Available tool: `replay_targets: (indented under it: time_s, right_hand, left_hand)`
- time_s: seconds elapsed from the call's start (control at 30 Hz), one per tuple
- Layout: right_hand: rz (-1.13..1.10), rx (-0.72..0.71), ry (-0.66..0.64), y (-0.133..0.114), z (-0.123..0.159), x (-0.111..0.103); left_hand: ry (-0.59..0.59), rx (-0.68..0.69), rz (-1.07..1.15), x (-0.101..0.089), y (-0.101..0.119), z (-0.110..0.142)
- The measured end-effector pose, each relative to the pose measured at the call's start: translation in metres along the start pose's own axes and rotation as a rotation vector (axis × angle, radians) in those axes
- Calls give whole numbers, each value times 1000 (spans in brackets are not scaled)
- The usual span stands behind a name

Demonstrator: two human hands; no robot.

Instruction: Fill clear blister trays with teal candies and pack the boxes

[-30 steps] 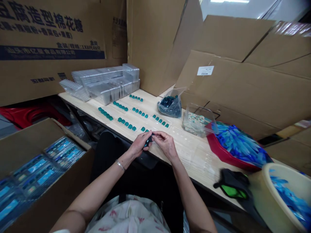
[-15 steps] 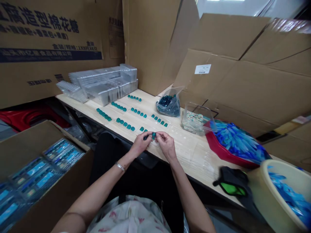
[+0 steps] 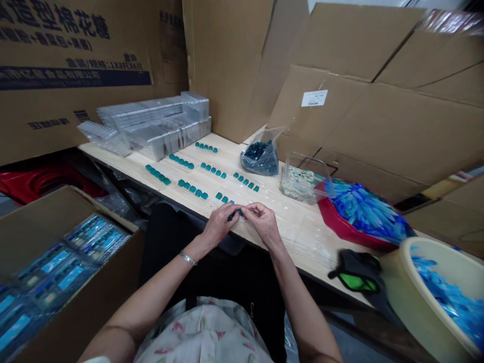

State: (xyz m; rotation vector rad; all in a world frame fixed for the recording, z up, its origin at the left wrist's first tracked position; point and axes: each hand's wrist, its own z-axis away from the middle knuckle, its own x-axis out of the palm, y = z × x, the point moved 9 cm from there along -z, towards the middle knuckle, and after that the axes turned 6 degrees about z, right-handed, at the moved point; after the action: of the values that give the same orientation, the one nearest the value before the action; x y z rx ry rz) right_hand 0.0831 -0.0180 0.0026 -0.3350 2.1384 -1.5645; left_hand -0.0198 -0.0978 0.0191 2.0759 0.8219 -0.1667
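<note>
My left hand (image 3: 221,224) is closed around some small dark teal cubes, largely hidden by the fingers. Its fingertips meet those of my right hand (image 3: 261,222), which is pinched at a small teal cube (image 3: 241,212) between the two hands. Just beyond the fingers is a short row of teal cubes (image 3: 224,198), partly covered by my left hand. Other rows, such as the near row of teal cubes (image 3: 192,189) and the one farther right (image 3: 246,182), lie in clear plastic trays on the pale wooden table (image 3: 166,194).
Stacked clear plastic boxes (image 3: 151,126) stand at the back left. A bag of dark teal cubes (image 3: 260,156), a clear tub (image 3: 300,184), a red basin (image 3: 340,227) of blue packets and a cream bucket (image 3: 412,292) line the right. An open carton (image 3: 109,282) sits lower left.
The view has shifted slightly. My fingertips have come closer together, and the teal cube between them is now more covered and lower against the row.
</note>
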Motion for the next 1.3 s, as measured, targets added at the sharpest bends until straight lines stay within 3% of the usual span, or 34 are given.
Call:
replay_targets:
  time_s: [0.17, 0.33, 0.53, 0.7, 0.8, 0.93, 1.13, 1.3]
  right_hand:
    - [234, -140, 87, -5, 2, -18]
    - [556, -363, 38, -2, 2, -8]
    - [599, -454, 45, -10, 13, -4]
    - [668, -502, -116, -11, 25, 12]
    - [614, -447, -95, -6, 22, 10]
    - [329, -256, 5, 3, 11, -6]
    - [-54, -42, -11, 17, 8, -5]
    - [-237, 82, 25, 29, 8, -9]
  left_hand:
    - [-95, -104, -182, 1, -8, 11]
    - [-216, -161, -359, 9, -21, 24]
    - [-245, -169, -406, 12, -22, 24]
    - [-228, -182, -364, 10, -24, 22]
    - [-197, -200, -301, 7, -26, 21]
    - [-145, -231, -132, 5, -25, 16]
    - [-60, -418, 184, 8, -29, 10]
    - [-53, -445, 289, 8, -27, 8]
